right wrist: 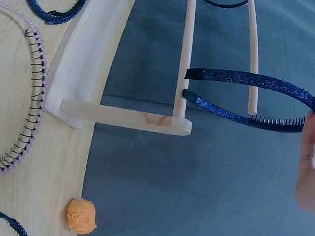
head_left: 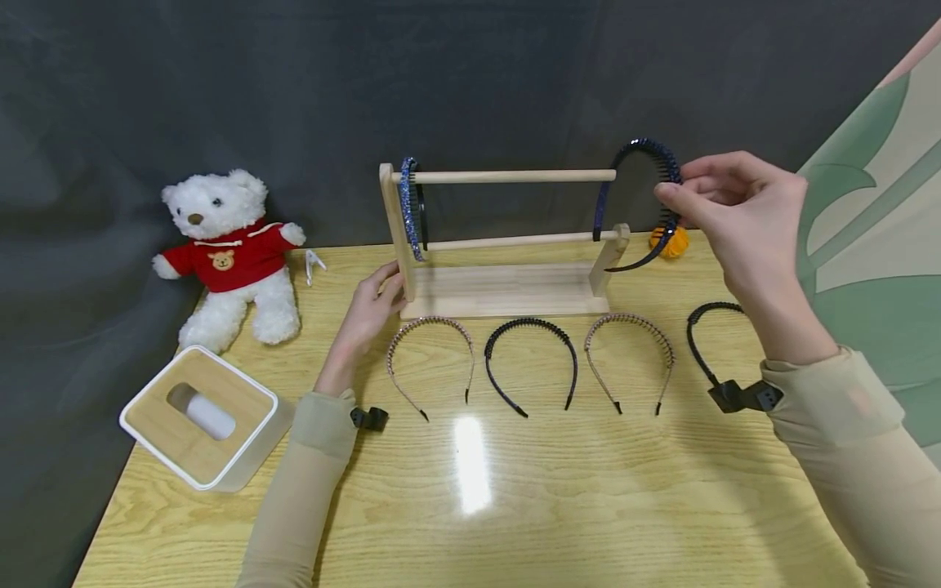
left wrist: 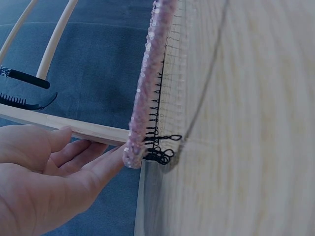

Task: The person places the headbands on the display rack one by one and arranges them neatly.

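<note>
My right hand pinches a dark blue toothed headband by its side, at the right end of the wooden rack. Both tips of the headband point toward the lower rod in the right wrist view, and one leg overlaps the free end of the upper rod. At the rack's other end, my left hand grips the left upright, thumb on one side and fingers on the other. A glittery blue headband hangs at the left of the rods.
In front of the rack lie a pink headband, a dark one, another pink one and a dark one at right. A teddy bear, a lidded box and an orange ball-like thing stand around.
</note>
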Tool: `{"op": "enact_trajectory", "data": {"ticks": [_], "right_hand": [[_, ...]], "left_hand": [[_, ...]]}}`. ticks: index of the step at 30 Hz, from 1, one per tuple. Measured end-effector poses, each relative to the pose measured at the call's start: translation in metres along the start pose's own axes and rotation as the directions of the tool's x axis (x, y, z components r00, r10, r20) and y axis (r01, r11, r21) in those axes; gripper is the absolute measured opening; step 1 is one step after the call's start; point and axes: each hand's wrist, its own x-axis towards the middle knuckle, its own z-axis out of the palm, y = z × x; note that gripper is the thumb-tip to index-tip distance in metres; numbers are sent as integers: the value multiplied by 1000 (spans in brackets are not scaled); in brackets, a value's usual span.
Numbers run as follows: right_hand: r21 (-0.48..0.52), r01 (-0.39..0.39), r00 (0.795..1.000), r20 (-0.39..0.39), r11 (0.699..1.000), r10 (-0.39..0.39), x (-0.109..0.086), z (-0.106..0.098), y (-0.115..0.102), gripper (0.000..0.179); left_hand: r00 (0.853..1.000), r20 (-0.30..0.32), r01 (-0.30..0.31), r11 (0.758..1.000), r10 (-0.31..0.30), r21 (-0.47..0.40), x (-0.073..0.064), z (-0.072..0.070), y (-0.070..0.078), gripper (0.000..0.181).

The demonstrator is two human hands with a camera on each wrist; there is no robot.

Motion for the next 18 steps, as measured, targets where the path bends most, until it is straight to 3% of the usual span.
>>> {"op": "enact_trajectory", "data": {"ticks": [8, 18], "right_hand": [[-8, 3, 1000, -2, 1000, -3, 5, 6, -3, 28], [80, 49, 999, 13, 996, -51, 8, 18, 3, 29]], "left_hand": [[1000, 7, -4, 1000, 4, -6, -1, 0, 2, 49], [1000, 7, 3, 1000, -3, -7, -1, 0, 2, 49]]}}
